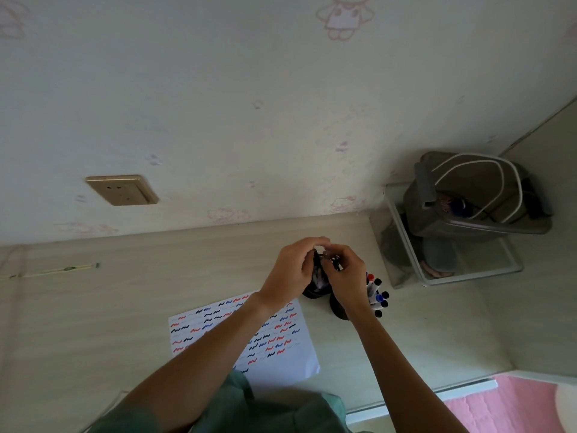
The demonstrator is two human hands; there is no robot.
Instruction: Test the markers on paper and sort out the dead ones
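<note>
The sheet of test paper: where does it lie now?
In the head view the test paper lies flat on the desk, left of centre, under the left forearm, just this side of the two dark marker cups.

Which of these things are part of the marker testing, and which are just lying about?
Part of the job:
- paper covered in squiggles
- markers standing in a dark holder
- second dark holder
- left hand and right hand, both at a bunch of markers

Lying about:
- grey bin
- clear box
- wall socket

Matt wood-grain desk (156,295); smooth white paper (281,364); clear plastic bin (468,270).
</note>
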